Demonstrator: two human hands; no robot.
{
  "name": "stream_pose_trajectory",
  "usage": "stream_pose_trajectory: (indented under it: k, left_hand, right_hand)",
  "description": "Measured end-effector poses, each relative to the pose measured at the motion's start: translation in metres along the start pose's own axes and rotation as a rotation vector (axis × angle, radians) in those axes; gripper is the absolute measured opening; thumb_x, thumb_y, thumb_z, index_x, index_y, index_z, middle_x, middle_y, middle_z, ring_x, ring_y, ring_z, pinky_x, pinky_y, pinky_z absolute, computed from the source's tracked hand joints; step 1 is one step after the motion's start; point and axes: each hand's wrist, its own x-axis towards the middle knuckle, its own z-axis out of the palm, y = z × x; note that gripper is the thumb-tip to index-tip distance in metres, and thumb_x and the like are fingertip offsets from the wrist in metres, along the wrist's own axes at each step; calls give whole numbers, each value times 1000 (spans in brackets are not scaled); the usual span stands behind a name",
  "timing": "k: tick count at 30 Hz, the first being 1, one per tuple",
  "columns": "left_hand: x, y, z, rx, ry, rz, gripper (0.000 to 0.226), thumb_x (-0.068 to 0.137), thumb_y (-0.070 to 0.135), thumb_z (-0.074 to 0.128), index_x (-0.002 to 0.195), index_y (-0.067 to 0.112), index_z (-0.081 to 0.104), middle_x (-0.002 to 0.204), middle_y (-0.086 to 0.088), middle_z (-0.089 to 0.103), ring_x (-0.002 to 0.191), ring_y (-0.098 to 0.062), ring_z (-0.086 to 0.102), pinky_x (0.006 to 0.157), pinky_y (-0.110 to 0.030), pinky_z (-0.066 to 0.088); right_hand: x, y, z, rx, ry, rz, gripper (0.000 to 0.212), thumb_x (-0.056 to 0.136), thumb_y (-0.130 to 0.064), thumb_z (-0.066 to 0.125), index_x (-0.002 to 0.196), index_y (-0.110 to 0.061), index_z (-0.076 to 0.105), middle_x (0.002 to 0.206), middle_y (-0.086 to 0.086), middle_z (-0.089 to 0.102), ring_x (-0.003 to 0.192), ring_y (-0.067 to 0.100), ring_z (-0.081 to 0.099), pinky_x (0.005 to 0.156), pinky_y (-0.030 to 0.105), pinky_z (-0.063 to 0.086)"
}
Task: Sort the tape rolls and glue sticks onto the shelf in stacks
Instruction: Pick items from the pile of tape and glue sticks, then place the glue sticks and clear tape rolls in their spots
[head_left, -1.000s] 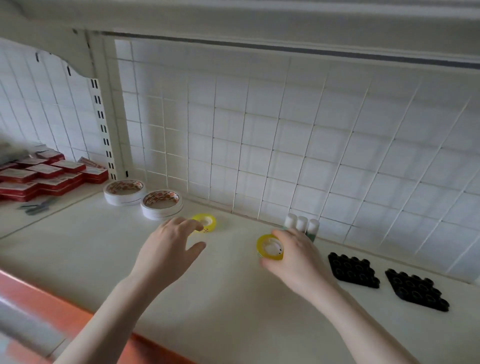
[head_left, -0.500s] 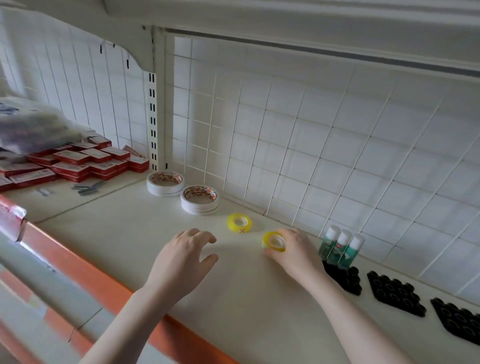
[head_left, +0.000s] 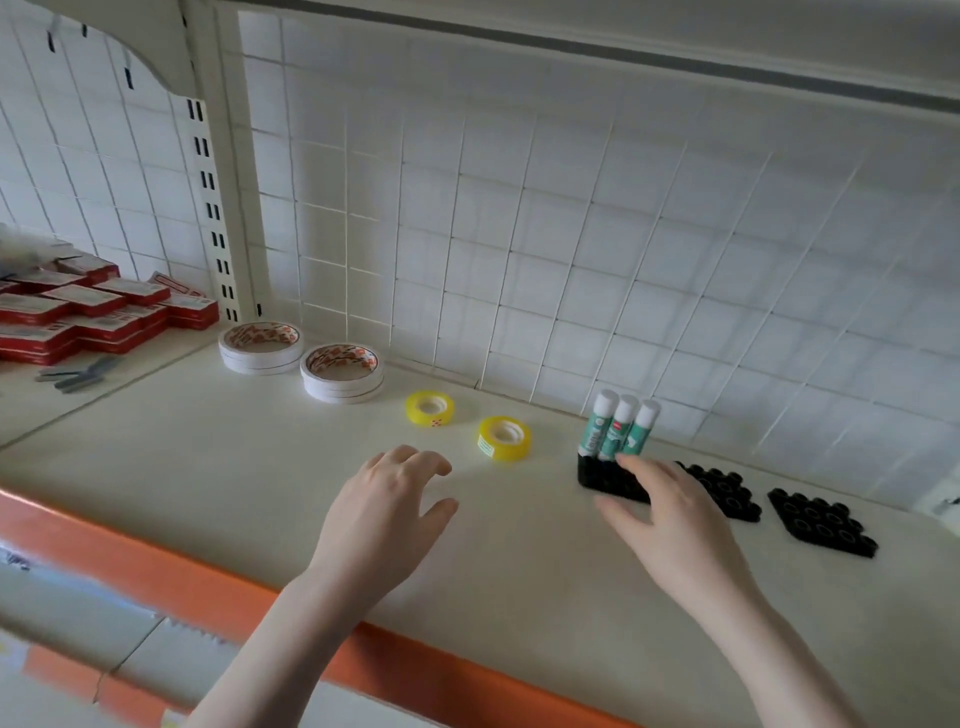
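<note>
Two yellow tape rolls (head_left: 504, 438) flat on shelf (head_left: 260, 467), left of glue sticks (head_left: 618, 428). Sticks upright in black holder (head_left: 608, 478). Right hand (head_left: 670, 514), grip spread, over holder. Left hand (head_left: 387, 512) loosely spread, empty. White tape stacks (head_left: 343, 371) further left.

Red boxes (head_left: 98, 312) stacked; staples (head_left: 78, 373) beside

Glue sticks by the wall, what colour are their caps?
White caps on the glue sticks, green bodies; head view.
</note>
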Motion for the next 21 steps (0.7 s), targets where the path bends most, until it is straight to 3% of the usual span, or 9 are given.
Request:
stream_pose_trajectory:
  k: [5,10,14,21]
  left_hand:
    - [-5,43,18,-25,-42,56,33,89,38,56,119,27,56,120,9,54,112,-15,49,85,-26,38]
    - [-14,106,43,-21,-67,123,33,88,39,57,119,27,56,121,9,53,113,-15,49,84,-28,39]
    - [-27,175,76,-16,-76,155,34,88,39,57,119,28,56,123,9,53,116,-15,48,87,-29,40]
    - [-56,316,150,-66,-62,199,32,86,36,61,116,25,59,117,8,57,109,-15,53,84,-29,40]
  right_hand:
    - [-58,61,-33,-149,31,208,51,89,-36,58,135,-16,49,133,3,52,123,23,44,96,30,34]
    - [-102,135,-63,-260,77,353,46,78,-26,73,118,-7,63,112,15,63,104,37,57,87,43,44]
    - [-137,194,-97,-351,197,309,43,56,-16,88,93,-3,71,84,16,67,74,40,63,65,47,53]
    - [-192,303,-184,-425,344,227,38,61,-15,84,95,-6,70,88,15,66,81,39,62,70,45,52]
